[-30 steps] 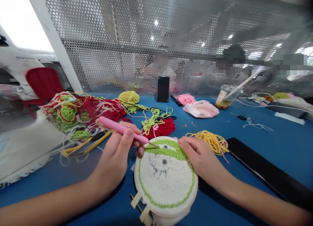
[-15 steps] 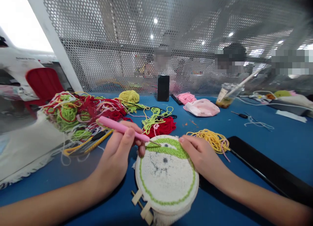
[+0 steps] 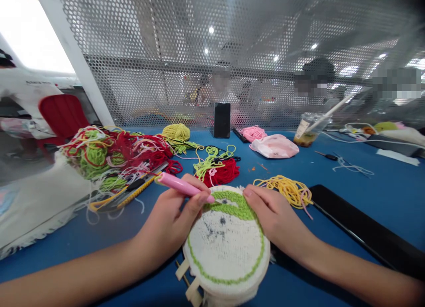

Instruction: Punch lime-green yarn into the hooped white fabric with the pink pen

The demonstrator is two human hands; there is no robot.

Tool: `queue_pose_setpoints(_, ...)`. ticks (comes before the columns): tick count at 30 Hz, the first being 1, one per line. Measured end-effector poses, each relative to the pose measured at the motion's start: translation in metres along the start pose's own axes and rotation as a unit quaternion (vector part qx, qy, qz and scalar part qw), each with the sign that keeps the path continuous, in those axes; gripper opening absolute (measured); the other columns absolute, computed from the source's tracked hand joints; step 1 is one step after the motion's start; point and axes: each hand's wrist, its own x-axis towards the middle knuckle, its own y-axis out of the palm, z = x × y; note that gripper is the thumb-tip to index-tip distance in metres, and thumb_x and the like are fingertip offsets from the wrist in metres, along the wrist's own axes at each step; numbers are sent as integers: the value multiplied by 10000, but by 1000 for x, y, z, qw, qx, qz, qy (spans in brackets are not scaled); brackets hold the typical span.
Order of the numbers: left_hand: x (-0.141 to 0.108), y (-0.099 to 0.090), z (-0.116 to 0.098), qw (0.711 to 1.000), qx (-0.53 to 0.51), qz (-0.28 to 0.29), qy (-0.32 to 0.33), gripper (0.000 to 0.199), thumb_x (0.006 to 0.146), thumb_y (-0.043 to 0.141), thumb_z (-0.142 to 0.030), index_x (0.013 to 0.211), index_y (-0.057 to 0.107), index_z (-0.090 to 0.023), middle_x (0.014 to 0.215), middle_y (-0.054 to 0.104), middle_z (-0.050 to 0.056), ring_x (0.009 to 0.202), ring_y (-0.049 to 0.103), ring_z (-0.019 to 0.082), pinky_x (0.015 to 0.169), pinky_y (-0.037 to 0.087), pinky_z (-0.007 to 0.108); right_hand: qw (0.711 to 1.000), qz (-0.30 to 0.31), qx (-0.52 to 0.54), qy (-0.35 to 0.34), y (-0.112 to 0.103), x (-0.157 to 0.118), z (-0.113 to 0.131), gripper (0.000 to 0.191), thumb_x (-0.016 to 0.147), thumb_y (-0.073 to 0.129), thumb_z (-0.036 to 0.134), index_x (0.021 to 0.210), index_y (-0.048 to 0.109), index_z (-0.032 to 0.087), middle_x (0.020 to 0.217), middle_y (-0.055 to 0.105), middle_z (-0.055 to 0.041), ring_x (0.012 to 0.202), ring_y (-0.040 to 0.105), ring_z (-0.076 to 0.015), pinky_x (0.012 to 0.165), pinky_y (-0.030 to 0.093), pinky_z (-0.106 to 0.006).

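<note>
My left hand (image 3: 181, 214) is closed around a pink punch needle (image 3: 179, 186), its thin metal tip down on the green stitching (image 3: 247, 207). White cloth is stretched in a round embroidery hoop (image 3: 232, 254), tilted towards me. A green stitched outline and green band lie on the cloth, along with dark drawn marks. At the hoop's upper right edge, my right hand (image 3: 274, 209) grips the rim, thumb and fingers pressed together. The hoop's wooden clamp (image 3: 187, 280) points to the lower left. My left fingers cover part of the upper left rim.
Tangled yarn (image 3: 99, 152) heaps at the left, beside a craft knife (image 3: 133, 186). Red yarn (image 3: 223, 172) and yellow yarn (image 3: 288, 189) lie behind the hoop. A black power bank-like slab (image 3: 361, 227) is on the right. A phone (image 3: 222, 120) stands against the mesh; a drink cup (image 3: 305, 130) stands farther right.
My left hand and the punch needle have shifted right and slightly down over the green band, with the handle tilted lower. My right hand keeps its grip on the hoop.
</note>
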Motion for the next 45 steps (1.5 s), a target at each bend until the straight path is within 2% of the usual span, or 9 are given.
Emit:
queue_pose_setpoints(3,1,2,-2,997,41,44,38,143,832,454,-207,795,592,-196,812,582,20,739,544,149,671,439,248,1000,1,-13,-19,0,-3,3,311,888,298,301,598,310,189,564,368,37,526,323,-95,478,243,-242)
queue_pose_setpoints(6,3,4,-5,997,39,61,26,153,822,465,-205,777,611,-191,798,605,26,763,553,164,704,439,264,1000,6,-12,-25,1,-4,5,312,889,296,294,594,303,189,563,367,38,526,323,-93,481,249,-239)
queue_pose_setpoints(10,3,2,-7,998,-54,-16,-40,222,849,411,-264,751,592,-179,733,587,24,616,525,132,547,438,222,999,11,-27,-20,2,-1,3,315,884,303,299,588,304,190,562,388,34,525,335,-96,485,252,-243)
queue_pose_setpoints(13,4,0,-5,983,-151,-70,-81,195,851,398,-304,773,528,-181,639,555,-2,512,480,111,471,421,208,999,20,-35,-23,3,1,1,318,886,295,304,589,304,191,565,393,34,525,336,-97,492,259,-244)
queue_pose_setpoints(18,5,-2,0,960,-241,-80,-118,210,854,392,-347,784,492,-176,608,517,-13,523,489,107,493,431,215,999,24,-44,-18,2,1,0,326,888,282,318,588,301,191,566,388,33,525,329,-97,490,256,-245)
queue_pose_setpoints(26,3,-2,-2,954,-265,-89,-108,178,861,388,-328,814,478,-181,656,538,0,544,520,110,509,446,221,999,23,-45,-20,1,1,-2,328,889,278,315,586,296,193,563,387,36,526,341,-97,494,259,-245)
queue_pose_setpoints(38,4,-2,0,967,-230,-58,-96,176,870,373,-336,828,452,-184,642,522,-16,539,497,99,509,427,212,999,29,-31,-10,1,2,-3,334,893,271,333,593,298,188,567,374,37,524,318,-93,485,249,-244)
queue_pose_setpoints(42,2,0,-1,993,-104,-35,-47,140,861,404,-267,806,507,-190,674,517,-14,534,479,91,475,398,195,999,15,-22,-21,2,0,-3,329,894,287,327,597,307,188,569,378,40,527,329,-90,487,250,-243)
queue_pose_setpoints(45,0,2,-1,999,11,30,26,120,834,457,-202,804,571,-182,778,558,10,652,513,112,574,419,218,999,1,-15,-37,2,-2,-1,324,891,307,312,592,311,186,562,378,41,524,334,-88,487,250,-242)
